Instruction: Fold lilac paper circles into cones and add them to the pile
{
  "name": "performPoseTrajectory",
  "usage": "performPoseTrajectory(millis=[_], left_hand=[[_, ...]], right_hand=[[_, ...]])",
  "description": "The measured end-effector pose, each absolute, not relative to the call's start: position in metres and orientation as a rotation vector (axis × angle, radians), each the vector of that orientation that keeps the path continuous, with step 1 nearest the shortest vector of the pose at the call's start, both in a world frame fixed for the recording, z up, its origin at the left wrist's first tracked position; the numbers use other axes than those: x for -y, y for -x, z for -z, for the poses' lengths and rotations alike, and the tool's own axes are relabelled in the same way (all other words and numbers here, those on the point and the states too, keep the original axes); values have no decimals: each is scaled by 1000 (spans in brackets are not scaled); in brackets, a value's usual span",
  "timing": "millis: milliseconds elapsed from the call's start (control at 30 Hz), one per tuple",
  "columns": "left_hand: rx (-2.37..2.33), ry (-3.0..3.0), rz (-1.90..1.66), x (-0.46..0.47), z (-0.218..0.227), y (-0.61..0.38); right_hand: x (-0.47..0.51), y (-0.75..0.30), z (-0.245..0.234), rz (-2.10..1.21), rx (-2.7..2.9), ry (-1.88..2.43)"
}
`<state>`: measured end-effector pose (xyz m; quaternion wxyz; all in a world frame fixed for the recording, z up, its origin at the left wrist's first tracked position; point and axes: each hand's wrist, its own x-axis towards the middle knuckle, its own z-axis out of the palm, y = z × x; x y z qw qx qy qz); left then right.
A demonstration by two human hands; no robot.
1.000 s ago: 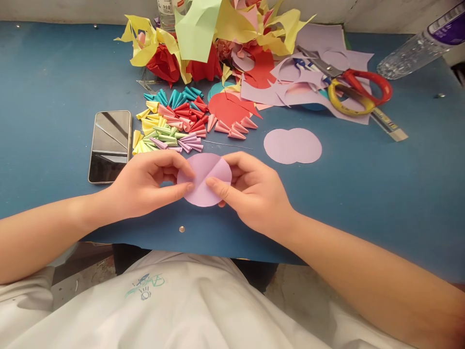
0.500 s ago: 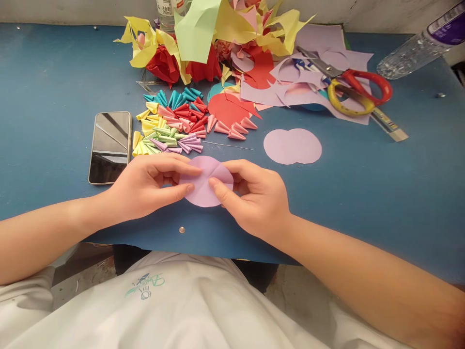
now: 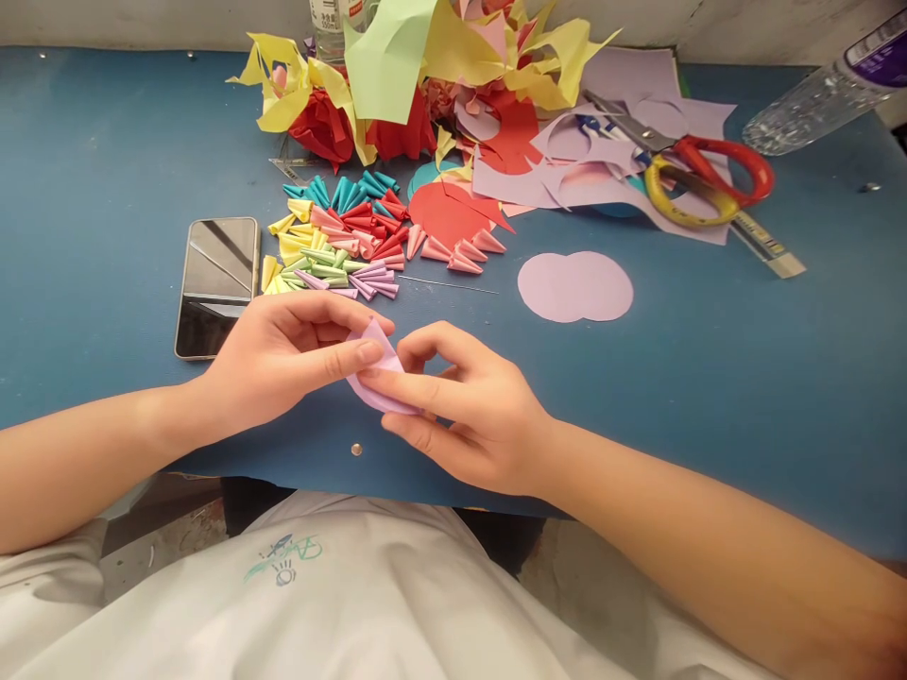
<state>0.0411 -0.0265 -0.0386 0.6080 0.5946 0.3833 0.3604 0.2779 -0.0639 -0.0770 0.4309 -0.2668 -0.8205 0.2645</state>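
Between my hands, over the front of the blue table, is a purple paper circle (image 3: 385, 397), bent over on itself. My left hand (image 3: 283, 354) pinches its upper left part between thumb and fingers. My right hand (image 3: 474, 406) has its fingers against the lower right part, one finger lying across the paper; part of the paper is hidden behind the fingers. Just beyond my hands lie small rolled paper cones (image 3: 340, 231) in teal, red, pink, yellow, green and purple. To the right, two overlapping purple paper circles (image 3: 575, 286) lie flat on the table.
A phone (image 3: 217, 288) lies left of the cones. A thin needle-like rod (image 3: 448, 284) lies beyond my hands. Scissors (image 3: 698, 170) with red and yellow handles rest on purple paper scraps (image 3: 510, 179). Crumpled paper (image 3: 397, 66) and a plastic bottle (image 3: 814, 109) are farther back.
The purple circle, spread nearly flat before, is now folded over and tilted. My right hand has shifted down and left, its fingers now crossing the paper beside my left thumb.
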Motion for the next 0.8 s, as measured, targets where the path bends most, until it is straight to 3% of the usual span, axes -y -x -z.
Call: performPoseTrajectory(millis=[367,633,800], left_hand=[[-886,-1398,-972,28,45,-44],[-809,-1604,-853,29,45,-41],[-752,-1752,-870,27,45,-41]], right_hand=[[68,-271,70,-1053,1598,1061],[69,-271,69,-1008,1622,1095],[64,-276,70,-684,1846,944]])
